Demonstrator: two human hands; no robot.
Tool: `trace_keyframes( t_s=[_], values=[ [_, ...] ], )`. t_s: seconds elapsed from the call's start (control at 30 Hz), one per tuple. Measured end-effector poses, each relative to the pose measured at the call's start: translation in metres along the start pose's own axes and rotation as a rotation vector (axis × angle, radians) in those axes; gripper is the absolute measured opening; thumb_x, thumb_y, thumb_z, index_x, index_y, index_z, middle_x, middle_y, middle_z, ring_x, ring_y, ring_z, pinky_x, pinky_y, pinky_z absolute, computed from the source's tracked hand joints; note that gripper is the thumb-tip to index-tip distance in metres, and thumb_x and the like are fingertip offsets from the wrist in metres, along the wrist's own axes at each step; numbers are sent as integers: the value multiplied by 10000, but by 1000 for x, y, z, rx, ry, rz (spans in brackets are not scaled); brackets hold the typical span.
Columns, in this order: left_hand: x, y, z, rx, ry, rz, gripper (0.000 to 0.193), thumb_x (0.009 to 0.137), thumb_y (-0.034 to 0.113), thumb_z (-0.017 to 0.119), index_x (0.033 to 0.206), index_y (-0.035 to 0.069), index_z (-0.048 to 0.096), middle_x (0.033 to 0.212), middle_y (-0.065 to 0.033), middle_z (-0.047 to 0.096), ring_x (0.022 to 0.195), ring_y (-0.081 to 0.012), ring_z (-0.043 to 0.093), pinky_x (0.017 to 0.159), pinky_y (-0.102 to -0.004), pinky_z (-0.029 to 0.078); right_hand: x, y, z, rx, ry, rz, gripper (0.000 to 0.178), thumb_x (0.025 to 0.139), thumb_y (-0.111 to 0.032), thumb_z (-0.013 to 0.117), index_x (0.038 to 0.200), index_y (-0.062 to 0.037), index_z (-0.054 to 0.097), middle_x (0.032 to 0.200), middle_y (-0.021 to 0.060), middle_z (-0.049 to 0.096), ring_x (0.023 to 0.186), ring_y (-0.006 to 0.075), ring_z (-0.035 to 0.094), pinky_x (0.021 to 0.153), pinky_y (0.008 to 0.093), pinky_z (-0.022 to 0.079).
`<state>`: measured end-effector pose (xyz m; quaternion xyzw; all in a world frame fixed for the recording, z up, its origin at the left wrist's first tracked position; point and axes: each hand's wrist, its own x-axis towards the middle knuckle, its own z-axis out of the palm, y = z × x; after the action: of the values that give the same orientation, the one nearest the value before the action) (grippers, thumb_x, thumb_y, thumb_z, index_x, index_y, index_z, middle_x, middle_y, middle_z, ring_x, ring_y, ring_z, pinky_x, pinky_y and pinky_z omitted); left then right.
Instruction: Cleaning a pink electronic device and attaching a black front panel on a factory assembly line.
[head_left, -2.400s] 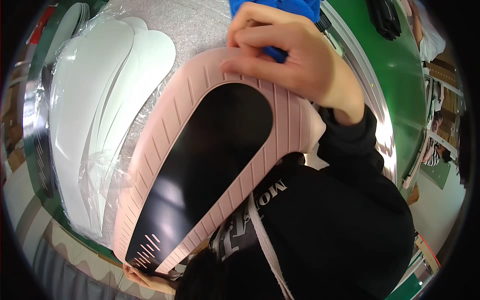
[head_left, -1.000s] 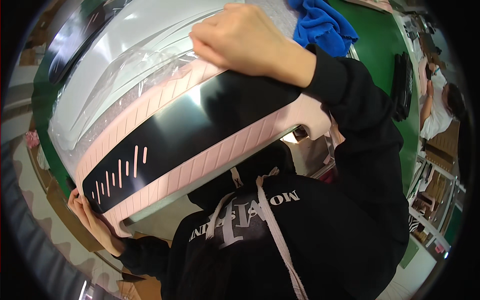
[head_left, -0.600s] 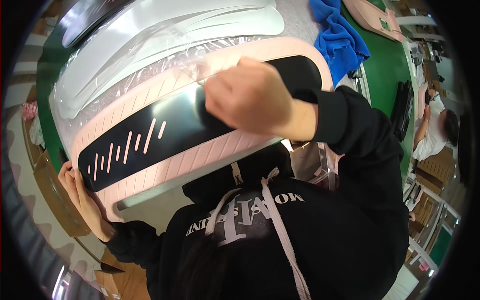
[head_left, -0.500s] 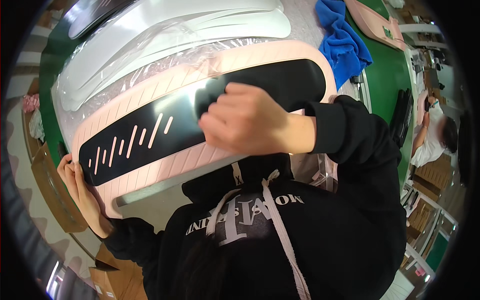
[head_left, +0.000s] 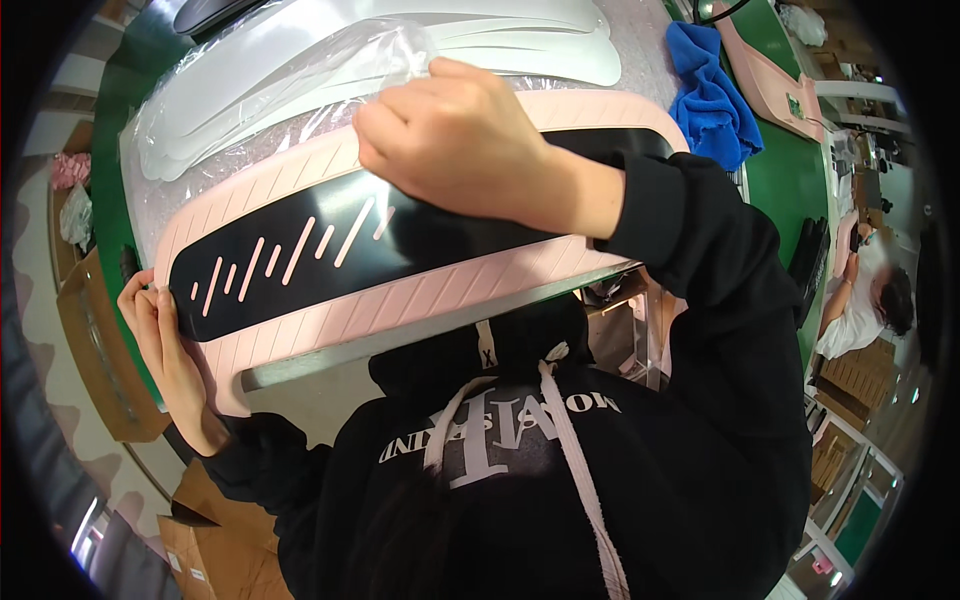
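A long pink panel [head_left: 300, 325] with slanted grooves lies tilted in front of me. Set into it is a glossy black strip [head_left: 430, 245] with several slanted pink bars at its left part. My left hand [head_left: 165, 340] grips the panel's left end, fingers along the edge. Over the panel's upper middle, my right hand [head_left: 450, 140] is closed in a fist-like pinch. What it holds, if anything, is hidden behind the fingers. Clear plastic film [head_left: 385, 60] shows just beyond that hand, and I cannot tell whether they touch.
White curved panels [head_left: 560, 55] lie beyond the pink one on bubble-type wrap. A blue cloth [head_left: 710, 105] and another pink part [head_left: 765, 65] rest to the right on the green table [head_left: 785, 185]. Cardboard boxes [head_left: 225, 540] stand lower left. A person [head_left: 865, 300] sits far right.
My right hand has moved up and slightly left, from the black strip to the panel's far edge. My left hand keeps its grip. The view has shifted slightly.
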<state>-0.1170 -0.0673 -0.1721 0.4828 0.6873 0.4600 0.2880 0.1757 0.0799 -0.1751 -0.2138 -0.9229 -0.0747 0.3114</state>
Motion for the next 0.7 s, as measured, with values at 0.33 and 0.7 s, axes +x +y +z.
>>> trace_keyframes(
  t_s=[0.33,0.7],
  values=[
    [-8,5,-5,126,15,44,186,967,130,422,867,-17,478,1126,-62,398,934,-91,396,878,-201,283,-1,-44,-2,528,-171,-264,235,726,-104,582,570,-116,407,483,21,385,423,154,414,507,272,399],
    [-3,7,6,-10,25,-14,162,964,113,433,976,-38,491,1085,-26,404,862,-56,396,813,-159,293,49,-18,35,-43,22,-199,196,656,-126,589,545,-104,429,482,13,424,441,149,469,522,268,377]
  ],
)
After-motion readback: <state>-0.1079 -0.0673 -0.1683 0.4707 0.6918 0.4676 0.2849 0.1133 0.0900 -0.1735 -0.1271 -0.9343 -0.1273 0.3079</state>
